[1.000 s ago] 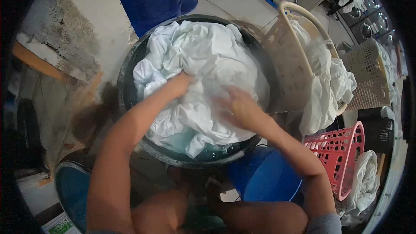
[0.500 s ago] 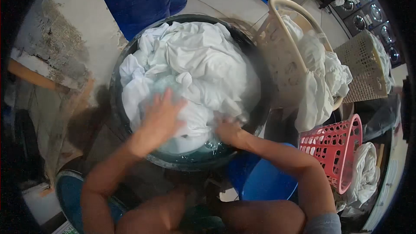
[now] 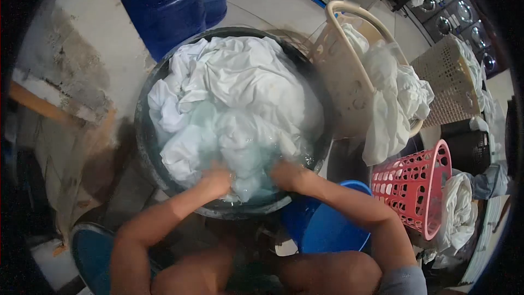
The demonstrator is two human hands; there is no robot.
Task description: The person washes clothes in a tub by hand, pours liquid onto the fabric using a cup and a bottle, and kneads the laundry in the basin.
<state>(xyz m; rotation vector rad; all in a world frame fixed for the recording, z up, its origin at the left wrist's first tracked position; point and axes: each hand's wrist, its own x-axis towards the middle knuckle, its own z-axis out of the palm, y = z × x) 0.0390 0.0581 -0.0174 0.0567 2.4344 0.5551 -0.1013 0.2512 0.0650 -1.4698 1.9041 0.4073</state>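
Note:
A wide dark tub (image 3: 143,155) holds bluish water and a heap of wet white cloth (image 3: 245,71). At the near side of the tub, my left hand (image 3: 217,180) is closed on white cloth, its fingertips partly under the water. A short way to the right, my right hand (image 3: 288,176) is also closed at the cloth, low in the water, with the fingers partly hidden. Soaked folds puff up between the two hands.
Blue water jugs (image 3: 169,5) stand behind the tub. To the right are a beige laundry basket (image 3: 344,82) with white cloth hanging over its side, a pink basket (image 3: 406,186) and a blue bucket (image 3: 333,226). A teal container (image 3: 90,251) stands at lower left.
My left hand, spread over the cloth before, has moved down toward the near rim and closed. My right hand stays low at the right. Cloth between them has sunk and bunched in the water.

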